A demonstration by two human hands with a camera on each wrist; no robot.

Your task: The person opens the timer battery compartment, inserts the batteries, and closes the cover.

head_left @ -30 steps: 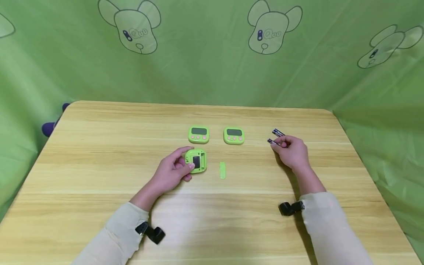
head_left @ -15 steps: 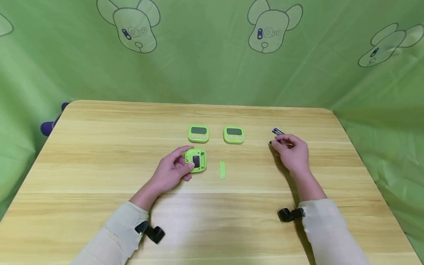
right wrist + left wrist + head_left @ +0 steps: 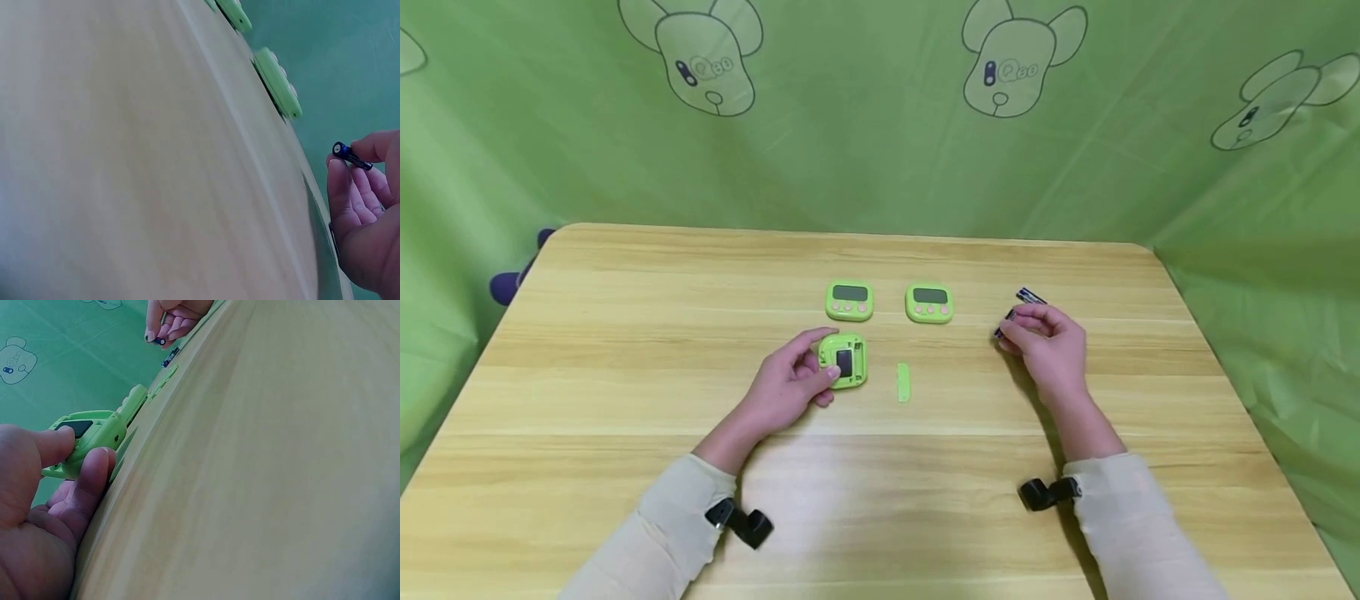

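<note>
My left hand (image 3: 781, 390) holds a green digital timer (image 3: 846, 362), its back turned up, thumb on the back and fingers around the edge. The battery slot along the timer's right side is uncovered and looks empty. Between thumb and fingertips, my right hand (image 3: 1047, 346) pinches a small dark blue battery (image 3: 352, 155), raised over the table in the right wrist view. A second battery (image 3: 1030, 296) lies just behind that hand. On the wood to the right of the held timer is a narrow green battery cover (image 3: 903, 382).
Two more green timers (image 3: 850, 301), (image 3: 929, 303) lie face up behind the held one, with grey screens and pink buttons. The wooden table (image 3: 880, 517) ends at a green curtain (image 3: 865, 167) behind and at the sides.
My right hand has picked the nearer battery up off the table, turned it, and shifted slightly left with it. My left hand and its timer stay in place.
</note>
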